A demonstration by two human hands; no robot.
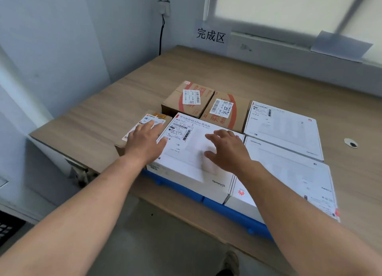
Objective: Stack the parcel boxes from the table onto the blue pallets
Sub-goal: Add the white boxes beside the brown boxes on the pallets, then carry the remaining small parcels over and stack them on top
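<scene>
As the right hand (225,149) overlies it, the white box (186,162) reads upright.

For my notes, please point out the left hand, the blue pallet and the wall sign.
left hand (144,144): head view, back of hand.
blue pallet (237,217): head view, its front edge.
wall sign (210,36): head view, the paper's middle.

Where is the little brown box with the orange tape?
In the head view, the little brown box sits left of centre, partly under the left hand, beside the white HarmonyOS box.
</scene>
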